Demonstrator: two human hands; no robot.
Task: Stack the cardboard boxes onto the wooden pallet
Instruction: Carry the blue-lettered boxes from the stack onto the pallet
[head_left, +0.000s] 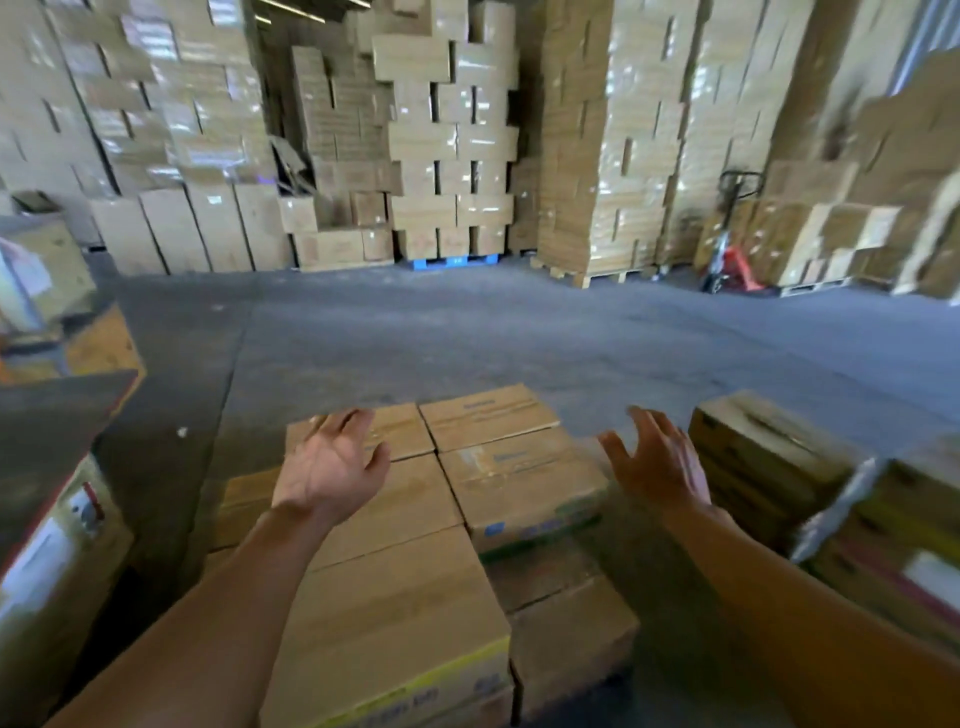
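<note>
Box stack nearest, low. Left grip above stack's far boxes, fingers relaxed, holding nothing. Right grip just right of stack, wide, holding nothing.

Only the person's arms and hands are showing, and both are bare: skin is running uncovered from the frame's bottom edge to the fingertips. The left forearm is filling the lower left of the frame, long and lean, narrowing to a slim wrist. The left hand, just left of centre, is appearing fairly sharp, with thumb and fingers reading separately. The right forearm is filling the lower right, similar in build. The right hand, right of centre, is appearing smeared by blur — its outer edge is dissolving into soft streaks.
</note>
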